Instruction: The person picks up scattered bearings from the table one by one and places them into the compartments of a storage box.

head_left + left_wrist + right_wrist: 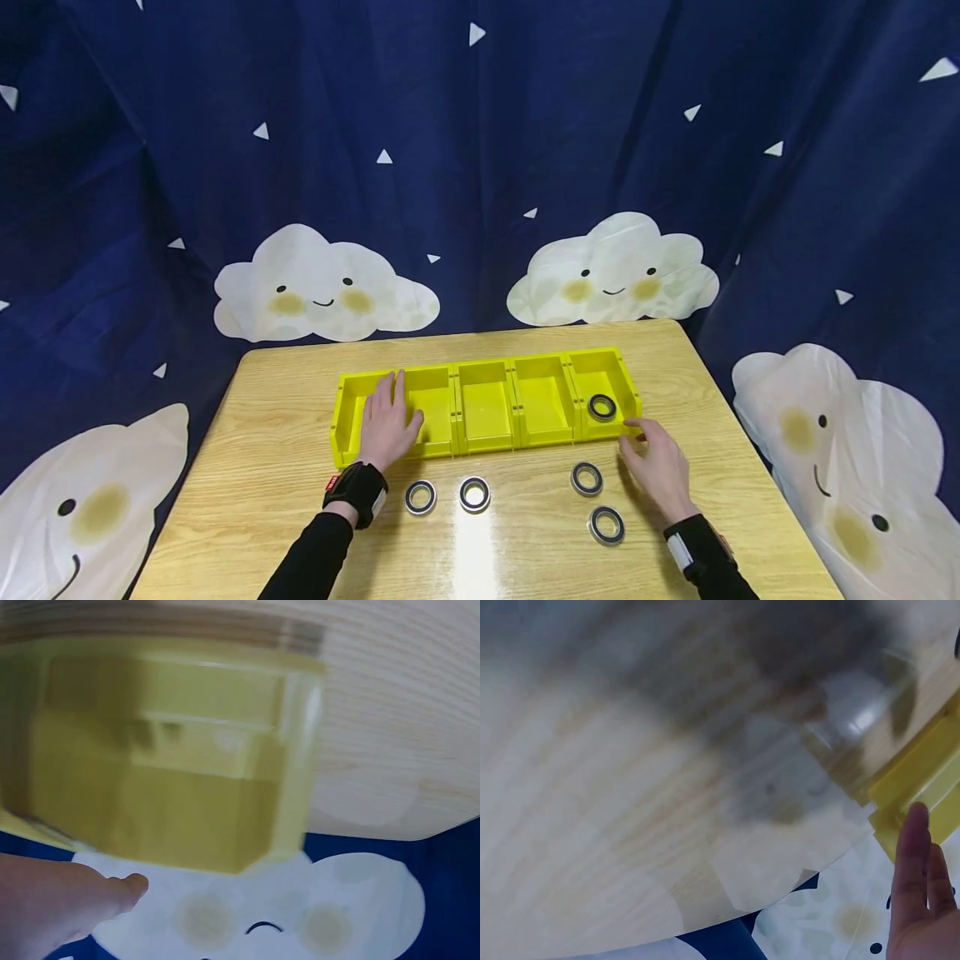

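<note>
My right hand (662, 467) holds nothing, thumb and fingers parted at the front of the right-end bin (596, 368); my left hand (386, 429), also holding nothing, is straight-fingered over the left bins (433, 400). One bearing (613, 407) is in that right-end bin, the only one I see inside; four bearings (597, 479) lie outside on the table (525, 550).

The yellow bins (486, 408) look like smooth moulded plastic with a soft sheen. The rings (462, 497) pair shiny metal edges with dull black bands. The table (262, 417) shows pale wood grain under a smooth finish, glossy enough toward six o'clock to throw back white glare. At twelve, the curtain (480, 167) is creased cloth; at seven, the sleeve (311, 554) is matt black cloth.
</note>
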Available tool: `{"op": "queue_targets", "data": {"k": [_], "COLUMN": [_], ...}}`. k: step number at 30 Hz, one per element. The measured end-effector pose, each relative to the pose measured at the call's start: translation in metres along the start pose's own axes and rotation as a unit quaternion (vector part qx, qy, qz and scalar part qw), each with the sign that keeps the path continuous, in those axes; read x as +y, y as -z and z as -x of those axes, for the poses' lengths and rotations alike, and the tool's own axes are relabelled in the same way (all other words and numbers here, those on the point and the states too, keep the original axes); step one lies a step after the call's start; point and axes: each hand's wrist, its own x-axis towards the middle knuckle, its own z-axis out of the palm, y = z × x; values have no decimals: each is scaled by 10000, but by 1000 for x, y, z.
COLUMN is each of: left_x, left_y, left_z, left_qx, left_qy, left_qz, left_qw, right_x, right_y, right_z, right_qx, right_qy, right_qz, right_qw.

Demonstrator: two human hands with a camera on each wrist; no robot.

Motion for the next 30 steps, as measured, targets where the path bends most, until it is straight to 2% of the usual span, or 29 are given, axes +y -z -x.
{"op": "queue_targets", "data": {"k": [7, 12, 18, 24, 27, 30], "left_x": [26, 39, 49, 55, 59, 62], "left_y": [3, -1, -13, -24, -28, -33], "left_z": [-1, -2, -5, -10, -12, -14], "left_qx": [-124, -218, -348, -666, -923, -1121], "left_qy": [-301, -460, -569, -423, -260, -150], "left_qz": [179, 263, 458, 709, 672, 446], "left_qw": [9993, 9984, 9967, 9944, 9931, 9926], "right_x": [-6, -12, -19, -25, -26, -26], "right_y": [-2, -4, -10, -19, -23, -25], "right_z": [17, 27, 37, 49, 55, 60], "right_qx": [-710, -923, -1043, -970, -902, -865], "right_qy": [90, 142, 118, 331, 394, 405], "right_qz": [-212, -54, 198, 359, 462, 590], "right_qw": [9972, 9956, 9943, 9941, 9941, 9937]}}
